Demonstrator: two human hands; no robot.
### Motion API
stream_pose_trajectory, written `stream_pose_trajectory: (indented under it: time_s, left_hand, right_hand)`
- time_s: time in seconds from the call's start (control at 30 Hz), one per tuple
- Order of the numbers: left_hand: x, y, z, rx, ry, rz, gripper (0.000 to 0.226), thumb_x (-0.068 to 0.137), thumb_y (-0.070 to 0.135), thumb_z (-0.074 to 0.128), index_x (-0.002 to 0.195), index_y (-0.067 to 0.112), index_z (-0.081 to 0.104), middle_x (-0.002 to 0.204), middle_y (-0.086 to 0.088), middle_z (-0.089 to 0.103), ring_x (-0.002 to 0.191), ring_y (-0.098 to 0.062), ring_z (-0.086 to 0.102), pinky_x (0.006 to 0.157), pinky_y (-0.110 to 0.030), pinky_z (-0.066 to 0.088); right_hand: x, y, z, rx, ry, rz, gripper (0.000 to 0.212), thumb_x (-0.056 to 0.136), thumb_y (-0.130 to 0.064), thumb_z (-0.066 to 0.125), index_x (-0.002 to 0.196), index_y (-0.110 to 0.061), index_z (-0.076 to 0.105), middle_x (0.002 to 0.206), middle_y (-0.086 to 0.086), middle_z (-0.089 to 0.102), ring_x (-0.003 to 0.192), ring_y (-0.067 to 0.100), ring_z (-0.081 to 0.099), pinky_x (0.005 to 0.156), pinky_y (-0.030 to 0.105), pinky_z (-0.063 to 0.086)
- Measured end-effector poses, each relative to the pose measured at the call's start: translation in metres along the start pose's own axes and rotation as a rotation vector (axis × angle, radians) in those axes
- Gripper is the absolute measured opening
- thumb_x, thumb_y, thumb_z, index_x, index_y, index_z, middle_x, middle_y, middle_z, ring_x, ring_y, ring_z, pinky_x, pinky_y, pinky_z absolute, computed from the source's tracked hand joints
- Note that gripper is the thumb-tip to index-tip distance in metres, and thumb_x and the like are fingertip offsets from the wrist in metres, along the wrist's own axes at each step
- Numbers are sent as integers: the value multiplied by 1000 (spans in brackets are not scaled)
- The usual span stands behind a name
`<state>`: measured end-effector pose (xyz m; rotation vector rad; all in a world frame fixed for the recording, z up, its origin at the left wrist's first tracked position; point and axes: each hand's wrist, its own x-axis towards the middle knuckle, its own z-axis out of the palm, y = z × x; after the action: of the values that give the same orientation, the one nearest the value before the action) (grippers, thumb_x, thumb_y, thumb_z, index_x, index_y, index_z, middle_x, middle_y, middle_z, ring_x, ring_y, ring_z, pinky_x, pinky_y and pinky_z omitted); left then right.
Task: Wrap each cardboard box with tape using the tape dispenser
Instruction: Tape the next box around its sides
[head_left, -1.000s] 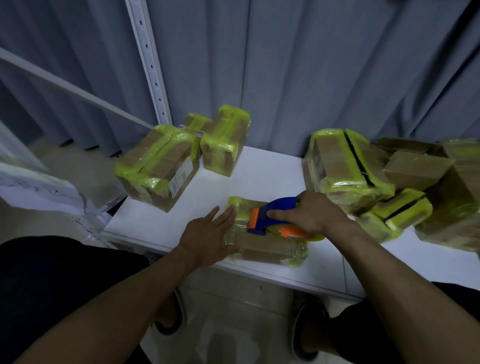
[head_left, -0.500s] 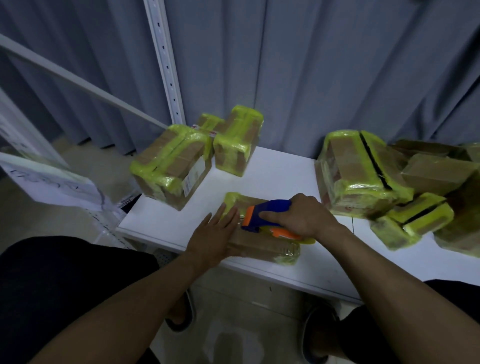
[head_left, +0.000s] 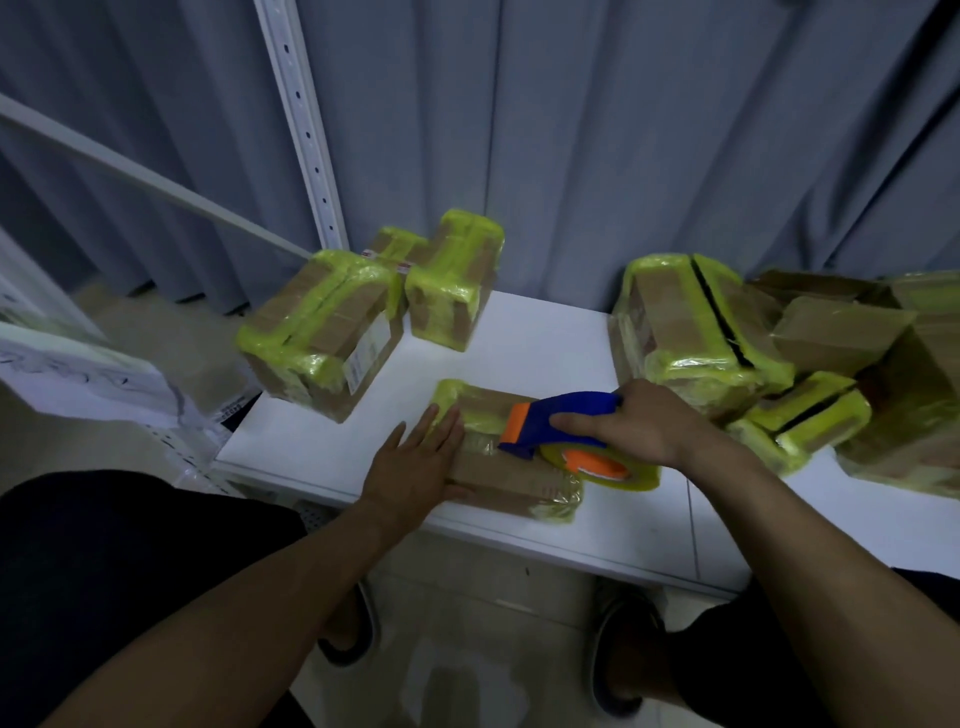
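Leaning at far left, a white paper sheet (head_left: 78, 374) with dark scrawled lines; behind it, a slanted white bar (head_left: 156, 182) meeting a perforated white upright (head_left: 306, 130), all against a grey curtain (head_left: 623, 130); resting on the back left corner of the white table (head_left: 322, 452), a large wrapped box (head_left: 322, 332) banded in yellow-green tape, white label on its near side, one corner out past the table edge; just right of it, a smaller wrapped box (head_left: 457, 286) stood on end, whether touching impossible to tell. Nearer the front edge, left hand (head_left: 415, 467) laid flat, fingers (head_left: 423, 428) straight and slightly spread, tips on the left end of the cardboard box (head_left: 514, 480), palm against its near left corner; lying flat near the table's front middle, that box: brown, yellow-green tape over its far left end, clear film wrinkled across the top; set on its top, the tape dispenser (head_left: 556, 421), blue body with an orange front plate, nose down on the box; tape roll (head_left: 602, 465) with orange hub hanging past the box's right end; gripping the blue handle from the right, right hand (head_left: 644, 423), fingers curled round it, forefinger stretched along the side. Further right, a tall wrapped box (head_left: 696, 322) with a black stripe; then a heap of boxes (head_left: 836, 332), some taped, some plain brown, piled against one another at the table's right end.
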<state>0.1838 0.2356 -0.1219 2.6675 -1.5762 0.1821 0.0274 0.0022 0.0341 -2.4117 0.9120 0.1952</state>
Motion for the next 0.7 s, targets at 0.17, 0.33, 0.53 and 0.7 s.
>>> stream_pose_trajectory:
  time_s: [0.17, 0.33, 0.53, 0.7]
  left_hand:
    - [2, 0, 0, -13, -36, 30, 92, 78, 73, 60, 149, 16, 44, 161, 2, 27, 147, -21, 25, 109, -46, 42]
    - [0, -4, -7, 35, -98, 25, 93, 80, 76, 52, 154, 22, 33, 164, 9, 14, 151, -23, 6, 116, -52, 30]
    - [4, -24, -21, 115, -213, -57, 96, 86, 72, 48, 159, 26, 4, 165, 14, -6, 150, -26, -20, 119, -60, 2]
    - [16, -13, -31, -108, -277, -37, 110, 81, 75, 56, 158, 15, 4, 166, 1, -5, 152, -26, -10, 123, -48, 7]
  right_hand:
    - [-2, 2, 7, -83, 26, -12, 70, 71, -84, 66, 75, -14, 60, 72, 5, 63, 67, 19, 62, 57, 33, 41]
    - [8, -9, 12, -191, 4, -27, 69, 70, -87, 59, 77, -19, 54, 74, 2, 57, 70, 19, 59, 56, 32, 39]
    - [13, -29, 26, -160, -9, -45, 64, 75, -82, 63, 79, -19, 51, 76, -1, 56, 70, 15, 56, 54, 30, 35]
    - [18, -37, 32, -113, 4, -47, 64, 72, -82, 66, 82, -20, 54, 80, 0, 59, 74, 17, 60, 55, 30, 38]
